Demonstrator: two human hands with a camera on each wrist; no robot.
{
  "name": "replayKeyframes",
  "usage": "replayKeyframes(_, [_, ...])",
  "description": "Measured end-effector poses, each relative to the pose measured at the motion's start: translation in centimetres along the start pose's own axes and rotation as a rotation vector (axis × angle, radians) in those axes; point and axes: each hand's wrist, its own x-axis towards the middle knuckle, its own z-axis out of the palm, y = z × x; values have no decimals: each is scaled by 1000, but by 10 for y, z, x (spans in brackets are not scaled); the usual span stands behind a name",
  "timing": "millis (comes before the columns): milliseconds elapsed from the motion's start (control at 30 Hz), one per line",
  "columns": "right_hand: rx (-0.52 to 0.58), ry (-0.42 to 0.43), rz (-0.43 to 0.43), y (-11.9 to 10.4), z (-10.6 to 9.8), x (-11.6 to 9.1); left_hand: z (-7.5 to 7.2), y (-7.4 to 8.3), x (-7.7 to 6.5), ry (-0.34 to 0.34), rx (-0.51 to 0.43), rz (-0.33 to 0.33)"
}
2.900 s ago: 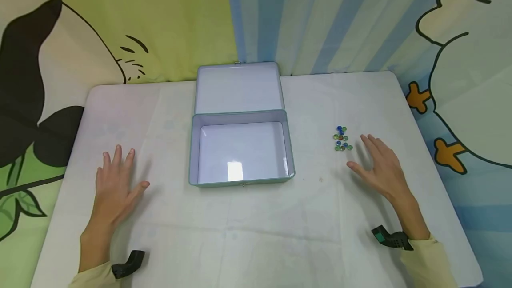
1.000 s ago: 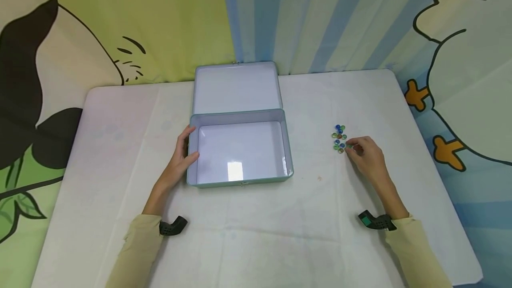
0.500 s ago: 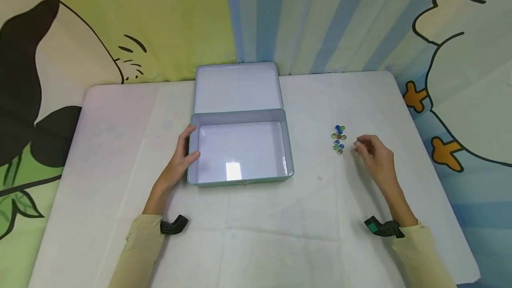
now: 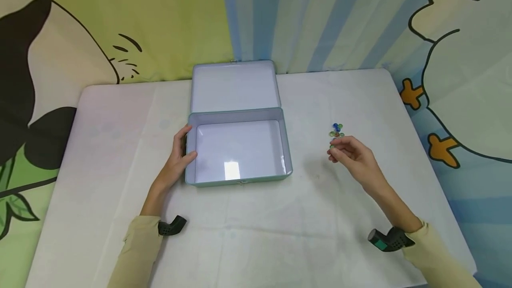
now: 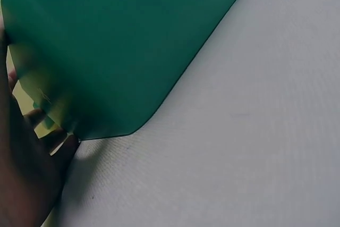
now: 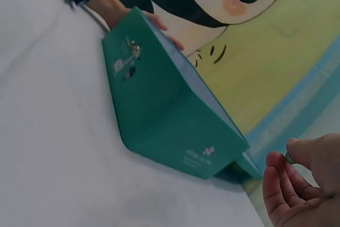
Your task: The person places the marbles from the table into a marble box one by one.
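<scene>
A green tin box [image 4: 240,154] with a pale interior stands on the table, its hinged lid [image 4: 234,87] laid back behind it. My left hand [image 4: 173,163] holds the box's left side, with the thumb over the rim; the left wrist view shows its fingers against the green wall [image 5: 122,51]. Between thumb and fingertips my right hand [image 4: 356,159] pinches a small green glass marble [image 6: 289,158], raised above the table to the right of the box. Just behind this hand lie several blue, green and reddish marbles [image 4: 337,128], some hidden by the fingers.
A white cloth [image 4: 256,239] covers the table. Cartoon-printed curtains [image 4: 160,21] hang along its back and sides. Black wrist cameras [image 4: 390,239] jut from both sleeves.
My left hand came from the table's left to the box's side and has stayed there. My right hand picked up a marble, drew it back, then moved left with it.
</scene>
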Motion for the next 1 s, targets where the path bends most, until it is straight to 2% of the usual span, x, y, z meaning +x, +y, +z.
replayKeyframes(100, [38, -72, 38, -9, 8, 3, -1, -1, -1, 2, -4, 9])
replayKeyframes(300, [6, -168, 134, -25, 20, 6, -1, -1, -1, 2, -8, 33])
replayKeyframes(700, [-28, -290, 260, -40, 44, 20, -1, 0, -1, -2, -1, 16])
replayKeyframes(800, [-60, -322, 259, -44, 55, 30, -2, -1, -1, -1, -6, 15])
replayKeyframes(1000, [-111, -407, 181, -57, 81, 62, 0, -3, 0, 0, -20, 22])
